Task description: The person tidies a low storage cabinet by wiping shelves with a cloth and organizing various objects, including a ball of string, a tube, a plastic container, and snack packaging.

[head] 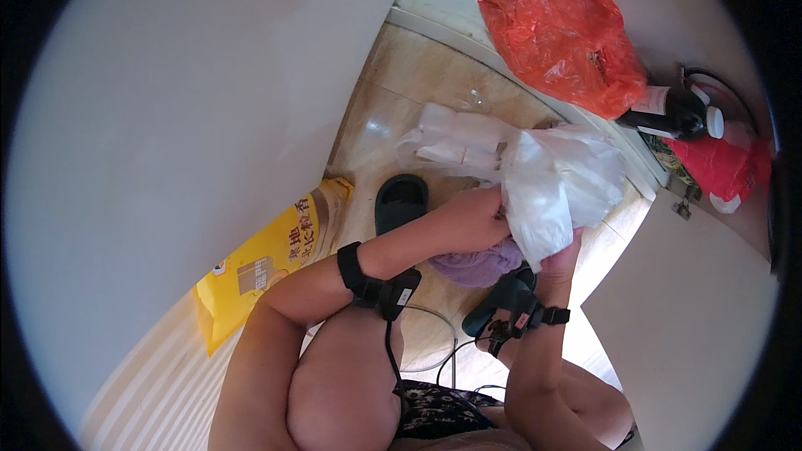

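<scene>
My left hand (482,219) and my right hand (561,257) both grip a white translucent plastic bag (551,169), whose folds hide most of my fingers. Just beyond, a roll of clear-white plastic bags (460,138) lies on the tiled floor and touches or overlaps the bag. Beneath my hands sits a purple towel-like cloth (479,266), partly covered by my left hand. Each wrist wears a black strap with a small device.
White cabinet doors stand open at left (188,88) and right (689,313). In the cabinet are an orange-red plastic bag (557,37), a dark bottle (677,114) and a red bag (720,163). A yellow rice bag (269,269) stands at left; dark green slippers (401,203) and cables are below.
</scene>
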A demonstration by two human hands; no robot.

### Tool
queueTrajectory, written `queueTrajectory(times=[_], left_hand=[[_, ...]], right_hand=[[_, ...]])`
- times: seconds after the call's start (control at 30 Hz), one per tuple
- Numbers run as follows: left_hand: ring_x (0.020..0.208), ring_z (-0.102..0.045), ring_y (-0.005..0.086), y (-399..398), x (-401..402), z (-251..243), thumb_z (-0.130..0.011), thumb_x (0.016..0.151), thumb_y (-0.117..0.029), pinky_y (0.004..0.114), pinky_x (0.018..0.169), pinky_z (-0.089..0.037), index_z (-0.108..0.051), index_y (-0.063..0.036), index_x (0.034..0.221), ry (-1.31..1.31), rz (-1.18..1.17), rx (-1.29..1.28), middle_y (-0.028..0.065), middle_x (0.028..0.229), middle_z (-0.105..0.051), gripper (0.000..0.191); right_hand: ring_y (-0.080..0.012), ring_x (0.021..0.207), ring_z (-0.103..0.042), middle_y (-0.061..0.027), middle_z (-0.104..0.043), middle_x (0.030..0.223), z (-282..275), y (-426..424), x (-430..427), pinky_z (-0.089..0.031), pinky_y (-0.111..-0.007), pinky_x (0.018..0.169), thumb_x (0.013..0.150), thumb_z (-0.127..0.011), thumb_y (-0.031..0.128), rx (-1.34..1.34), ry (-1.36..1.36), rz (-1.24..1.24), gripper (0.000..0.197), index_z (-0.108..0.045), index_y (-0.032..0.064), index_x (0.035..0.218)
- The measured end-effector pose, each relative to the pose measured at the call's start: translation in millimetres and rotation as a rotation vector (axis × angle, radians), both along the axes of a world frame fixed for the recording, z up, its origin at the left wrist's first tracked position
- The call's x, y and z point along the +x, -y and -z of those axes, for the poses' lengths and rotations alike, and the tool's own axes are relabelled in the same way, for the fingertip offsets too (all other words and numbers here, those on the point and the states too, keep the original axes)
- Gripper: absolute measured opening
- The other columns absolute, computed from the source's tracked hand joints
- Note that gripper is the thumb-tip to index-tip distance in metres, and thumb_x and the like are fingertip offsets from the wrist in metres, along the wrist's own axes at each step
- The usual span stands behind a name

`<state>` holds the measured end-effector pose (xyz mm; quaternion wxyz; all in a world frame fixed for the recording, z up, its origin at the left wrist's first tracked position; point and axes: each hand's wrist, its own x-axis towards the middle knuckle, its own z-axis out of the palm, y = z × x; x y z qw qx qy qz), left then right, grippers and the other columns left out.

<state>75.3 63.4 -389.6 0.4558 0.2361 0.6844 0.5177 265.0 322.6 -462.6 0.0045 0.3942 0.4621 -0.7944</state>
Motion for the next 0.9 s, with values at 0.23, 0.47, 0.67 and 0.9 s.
queueTrajectory(times=[0.23, 0.47, 0.67, 0.9], left_hand=[[0.116, -0.089, 0.0565, 2.5, -6.0, -30.6, -0.090, 0.111, -0.041, 0.063, 0.104, -0.071, -0.090, -0.0054, 0.142, -0.190, -0.037, -0.266, 0.0308, 0.122, -0.092, 0.047], [0.104, -0.090, 0.0554, 3.9, -16.7, -64.8, -0.091, 0.108, -0.040, 0.062, 0.092, -0.072, -0.090, 0.0002, 0.128, -0.255, 0.189, -0.218, 0.0334, 0.112, -0.090, 0.045], [0.107, -0.092, 0.0512, 44.3, -57.5, -94.6, -0.094, 0.112, -0.059, 0.058, 0.096, -0.072, -0.076, 0.0091, 0.148, 0.091, 0.047, -0.090, 0.0311, 0.115, -0.092, 0.079], [0.127, -0.090, 0.0511, 109.9, -84.1, -50.7, -0.101, 0.105, -0.055, 0.060, 0.106, -0.072, -0.064, -0.0002, 0.181, -0.447, -0.344, -0.751, 0.0308, 0.143, -0.089, 0.101]], right_hand=[[-0.0365, 0.177, -0.061, -0.0140, -0.062, 0.192, -45.5, 48.9, -21.1, -0.051, -0.054, 0.148, 0.121, -0.086, 0.034, 0.182, -0.013, -0.239, 0.095, -0.040, 0.0083, 0.201], [-0.0337, 0.148, -0.083, -0.0193, -0.078, 0.171, -96.4, 47.0, -79.0, -0.072, -0.049, 0.122, 0.116, -0.090, 0.012, -0.042, 0.145, 0.043, 0.082, -0.054, 0.0020, 0.190], [-0.0314, 0.130, -0.086, -0.0174, -0.083, 0.156, -50.2, -44.1, -14.0, -0.075, -0.047, 0.108, 0.126, -0.081, 0.018, 0.306, 0.051, -0.051, 0.055, -0.068, 0.0020, 0.176], [-0.0301, 0.139, -0.083, -0.0169, -0.083, 0.157, -139.5, -32.2, -116.1, -0.070, -0.047, 0.121, 0.125, -0.082, 0.017, 0.315, -0.128, 0.212, 0.055, -0.069, -0.0021, 0.175]])
